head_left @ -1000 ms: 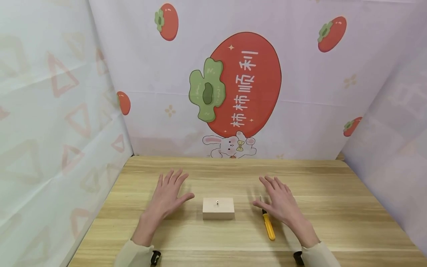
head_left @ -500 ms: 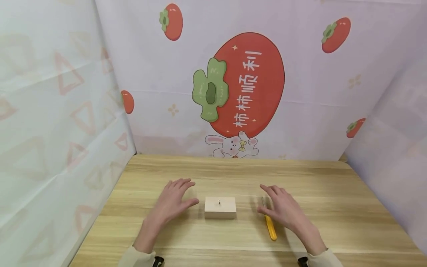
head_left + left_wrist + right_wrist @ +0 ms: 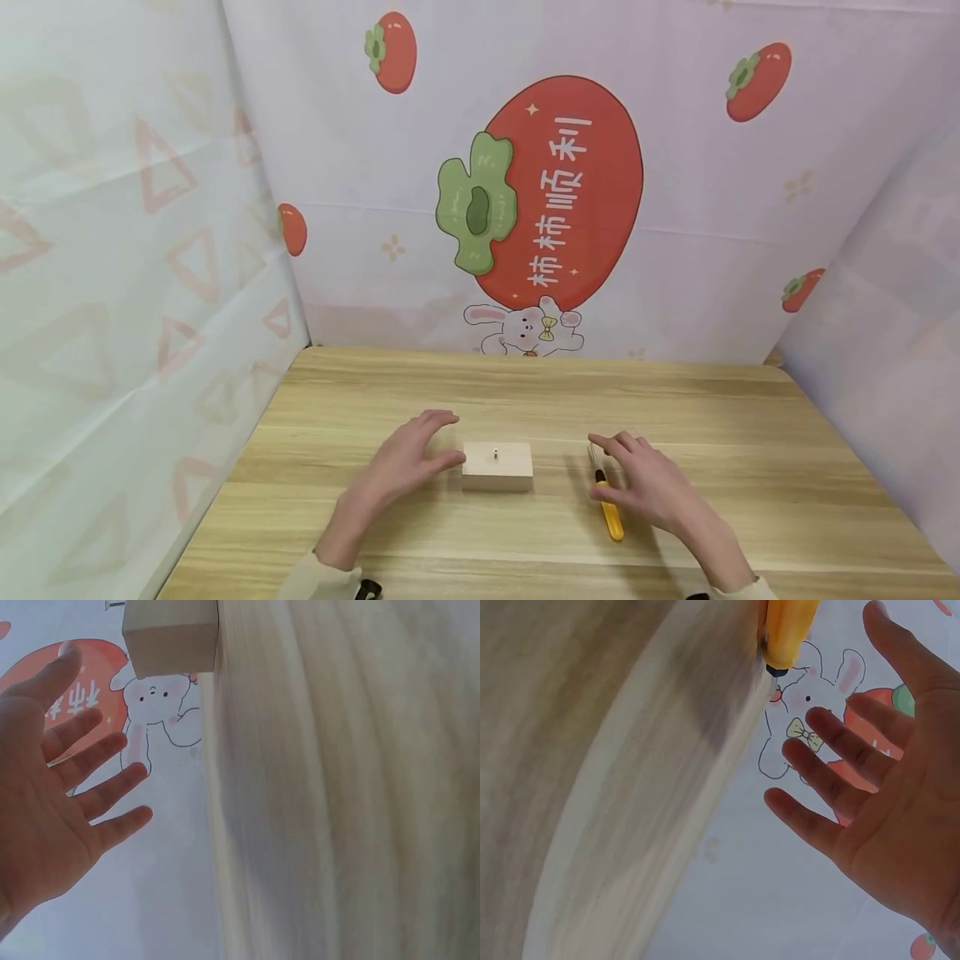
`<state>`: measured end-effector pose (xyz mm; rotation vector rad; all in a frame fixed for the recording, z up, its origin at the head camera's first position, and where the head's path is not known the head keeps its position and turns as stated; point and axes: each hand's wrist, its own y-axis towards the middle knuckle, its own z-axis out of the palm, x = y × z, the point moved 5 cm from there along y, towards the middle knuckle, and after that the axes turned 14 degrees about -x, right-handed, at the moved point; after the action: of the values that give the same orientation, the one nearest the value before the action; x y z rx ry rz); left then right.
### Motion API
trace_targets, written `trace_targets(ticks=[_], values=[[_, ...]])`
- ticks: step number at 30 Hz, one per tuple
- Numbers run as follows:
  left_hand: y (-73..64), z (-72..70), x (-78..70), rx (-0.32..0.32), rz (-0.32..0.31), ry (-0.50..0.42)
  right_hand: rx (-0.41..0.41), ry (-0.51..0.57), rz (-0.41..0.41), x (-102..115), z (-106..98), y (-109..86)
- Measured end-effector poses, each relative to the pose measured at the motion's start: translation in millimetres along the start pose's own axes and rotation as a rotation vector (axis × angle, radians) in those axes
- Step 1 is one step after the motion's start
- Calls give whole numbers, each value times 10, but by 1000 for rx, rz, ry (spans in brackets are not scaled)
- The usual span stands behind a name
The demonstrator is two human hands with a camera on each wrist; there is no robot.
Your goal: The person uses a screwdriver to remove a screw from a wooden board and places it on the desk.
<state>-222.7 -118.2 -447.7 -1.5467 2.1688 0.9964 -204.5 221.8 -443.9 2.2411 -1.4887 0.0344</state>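
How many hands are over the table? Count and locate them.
2: the left hand just left of the wooden block, the right hand near the yellow-handled screwdriver.

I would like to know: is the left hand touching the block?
Apart. The left wrist view shows it: backdrop is visible between the thumb of the left hand and the block.

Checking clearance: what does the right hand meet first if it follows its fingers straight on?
Probably the persimmon-print backdrop; the line seems to pass beyond the wooden block. Height is unclear, so the tabletop may come first.
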Motion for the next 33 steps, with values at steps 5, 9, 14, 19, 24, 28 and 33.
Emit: trace_targets(ticks=[5, 9, 14, 19, 24, 28, 33], values=[[-12, 92, 23, 44, -74, -130, 52, 8, -14, -16, -21, -71], [-16, 147, 31, 68, -79, -157, 72, 22, -33, -9, -41, -110], [-6, 190, 19, 104, -81, -181, 85, 38, -67, 3, -55, -143], [-14, 222, 5, 155, -96, -205, 135, 54, -60, -22, -21, -180], [-7, 255, -10, 184, -69, -192, 172, 63, -21, -56, 8, -199], [5, 279, -3, 201, -70, -196, 191, 70, 5, -64, 11, -213], [13, 310, 26, 225, -107, -237, 206, 88, 24, -78, 24, -226]])
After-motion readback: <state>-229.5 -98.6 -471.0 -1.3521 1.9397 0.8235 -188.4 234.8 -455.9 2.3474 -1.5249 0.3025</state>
